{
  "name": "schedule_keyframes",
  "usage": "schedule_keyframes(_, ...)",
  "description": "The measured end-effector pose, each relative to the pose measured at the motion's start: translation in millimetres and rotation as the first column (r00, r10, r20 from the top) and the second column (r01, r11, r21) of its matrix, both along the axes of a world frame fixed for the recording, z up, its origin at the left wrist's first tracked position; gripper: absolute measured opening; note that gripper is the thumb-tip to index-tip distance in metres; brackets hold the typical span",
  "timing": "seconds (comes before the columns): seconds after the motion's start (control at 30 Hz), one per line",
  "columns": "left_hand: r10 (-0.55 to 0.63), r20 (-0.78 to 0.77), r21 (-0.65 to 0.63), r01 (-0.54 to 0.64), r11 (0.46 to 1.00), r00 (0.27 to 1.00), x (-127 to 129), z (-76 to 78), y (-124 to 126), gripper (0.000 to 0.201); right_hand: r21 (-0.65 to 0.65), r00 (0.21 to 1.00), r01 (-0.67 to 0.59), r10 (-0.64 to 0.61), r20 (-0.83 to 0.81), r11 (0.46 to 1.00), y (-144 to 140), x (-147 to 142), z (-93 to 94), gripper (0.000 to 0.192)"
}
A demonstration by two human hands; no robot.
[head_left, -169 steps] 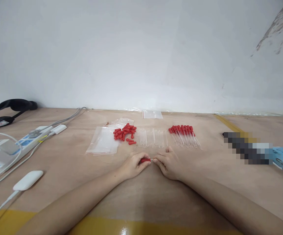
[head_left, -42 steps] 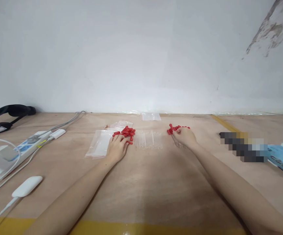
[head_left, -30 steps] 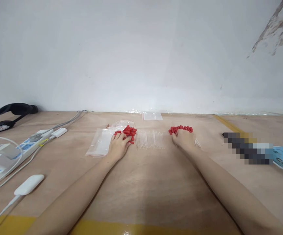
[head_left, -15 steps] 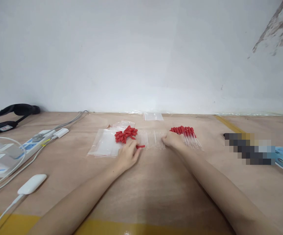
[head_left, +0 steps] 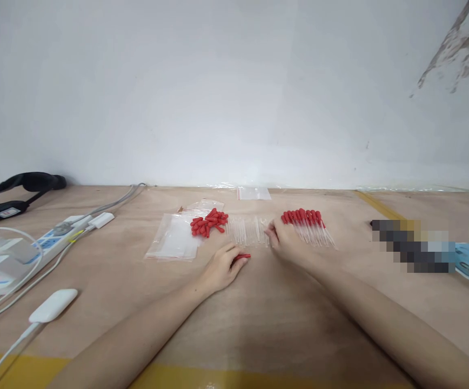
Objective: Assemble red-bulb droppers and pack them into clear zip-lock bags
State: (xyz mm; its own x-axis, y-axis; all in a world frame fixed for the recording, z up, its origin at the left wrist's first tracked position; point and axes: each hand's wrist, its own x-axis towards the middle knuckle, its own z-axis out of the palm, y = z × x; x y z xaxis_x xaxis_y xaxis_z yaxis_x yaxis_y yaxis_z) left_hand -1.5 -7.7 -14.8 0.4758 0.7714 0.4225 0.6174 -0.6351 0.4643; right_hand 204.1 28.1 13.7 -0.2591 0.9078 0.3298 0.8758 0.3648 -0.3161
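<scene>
Left hand (head_left: 220, 268) pinches one red bulb (head_left: 243, 256) in front of clear tubes (head_left: 239, 232). Right hand (head_left: 286, 241) curls beside them, contents unclear.

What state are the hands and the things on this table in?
Left hand: pinching a red bulb
Clear tubes: lying in a row, bulbless
Right hand: curled beside those, grip unclear
Loose red bulbs: heaped
Bulb-topped tubes: lying side by side
Plastic bags: flat, overlapping
Power strip: plugs inserted
White device: cable attached

Left fingers (head_left: 232, 250) hold a red bulb (head_left: 245, 256); right fingers (head_left: 273, 236) are at the clear tubes (head_left: 240, 231).
</scene>
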Motion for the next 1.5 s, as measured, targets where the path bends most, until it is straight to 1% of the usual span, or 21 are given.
schedule_keyframes(0.03, 0.001, 0.005, -0.006, -0.001, 1.0, 1.0, 0.7, 0.9, -0.4, 0.019, 0.045, 0.996, -0.081, 0.082, -0.019, 0.996, -10.5, 1.7, 0.9, 0.022)
schedule_keyframes(0.07, 0.001, 0.014, -0.011, -0.001, 1.0, 1.0, 1.5, 1.7, -0.8, 0.019, 0.073, 0.992, -0.128, 0.129, -0.012, 0.989, -20.9, 3.0, 2.2, 0.019)
schedule_keyframes(0.17, 0.008, 0.057, -0.025, -0.007, 1.0, 0.998, 2.7, 3.4, -1.2, 0.018, 0.086, 0.989, -0.144, 0.14, 0.056, 0.986, -45.4, 4.2, 6.7, 0.017)
schedule_keyframes(0.23, 0.013, 0.085, -0.029, -0.011, 1.0, 0.996, 2.2, 4.0, -1.0, 0.017, 0.081, 0.986, -0.147, 0.14, 0.086, 0.986, -52.4, 3.6, 6.7, 0.017)
schedule_keyframes(0.37, 0.002, 0.118, -0.03, 0.002, 1.0, 0.993, 0.7, 3.9, -0.8, 0.017, 0.09, 0.981, -0.193, 0.189, 0.05, 0.977, -47.7, 2.7, -5.5, 0.018)
schedule_keyframes(0.47, 0.021, 0.14, -0.048, -0.014, 0.999, 0.99, 0.8, 2.9, -1.0, 0.019, 0.1, 0.973, -0.232, 0.232, 0.013, 0.968, -41.6, 2.4, -17.9, 0.02)
schedule_keyframes(0.53, 0.035, 0.148, -0.073, -0.025, 0.997, 0.988, 1.5, 1.9, -1.0, 0.019, 0.109, 0.968, -0.251, 0.253, -0.003, 0.962, -40.7, 1.3, -22.5, 0.02)
schedule_keyframes(0.6, 0.046, 0.158, -0.096, -0.031, 0.995, 0.986, 2.3, 0.5, -0.7, 0.019, 0.111, 0.964, -0.265, 0.267, -0.01, 0.958, -42.4, -0.5, -22.8, 0.019)
schedule_keyframes(0.73, 0.049, 0.207, -0.134, -0.022, 0.991, 0.977, 2.7, -2.8, 0.1, 0.019, 0.094, 0.966, -0.258, 0.259, 0.0, 0.962, -47.5, -2.7, -16.7, 0.015)
schedule_keyframes(0.8, 0.037, 0.244, -0.15, 0.0, 0.989, 0.969, 1.8, -4.0, -0.2, 0.019, 0.081, 0.957, -0.285, 0.288, -0.029, 0.955, -47.5, -1.1, -15.9, 0.014)
schedule_keyframes(0.87, 0.011, 0.26, -0.171, 0.034, 0.985, 0.966, 0.5, -4.1, -1.4, 0.018, 0.073, 0.935, -0.341, 0.346, -0.076, 0.937, -44.8, 2.2, -18.7, 0.015)
schedule_keyframes(0.93, -0.03, 0.246, -0.195, 0.08, 0.978, 0.969, -0.6, -3.2, -3.5, 0.018, 0.073, 0.91, -0.394, 0.4, -0.108, 0.916, -40.5, 6.0, -23.8, 0.015)
schedule_keyframes(1.0, -0.069, 0.222, -0.216, 0.118, 0.969, 0.973, -0.9, -1.9, -6.1, 0.018, 0.078, 0.894, -0.428, 0.435, -0.106, 0.9, -36.6, 9.1, -28.3, 0.015)
schedule_keyframes(1.1, -0.08, 0.171, -0.219, 0.117, 0.969, 0.982, -0.1, -0.4, -9.5, 0.019, 0.094, 0.896, -0.438, 0.443, -0.043, 0.894, -35.4, 10.8, -29.5, 0.018)
schedule_keyframes(1.23, -0.064, 0.117, -0.146, 0.081, 0.986, 0.991, 1.2, 0.1, -11.3, 0.02, 0.158, 0.906, -0.423, 0.421, 0.05, 0.892, -41.5, 8.5, -24.7, 0.024)
schedule_keyframes(1.37, -0.112, 0.058, -0.065, 0.115, 0.991, 0.992, 0.9, -0.8, -10.8, 0.019, 0.217, 0.914, -0.405, 0.394, 0.093, 0.888, -45.6, 4.5, -24.4, 0.027)
schedule_keyframes(1.5, -0.137, 0.014, -0.024, 0.137, 0.99, 0.99, 0.7, -0.9, -10.8, 0.019, 0.211, 0.913, -0.409, 0.394, 0.109, 0.888, -44.7, 0.2, -28.3, 0.028)
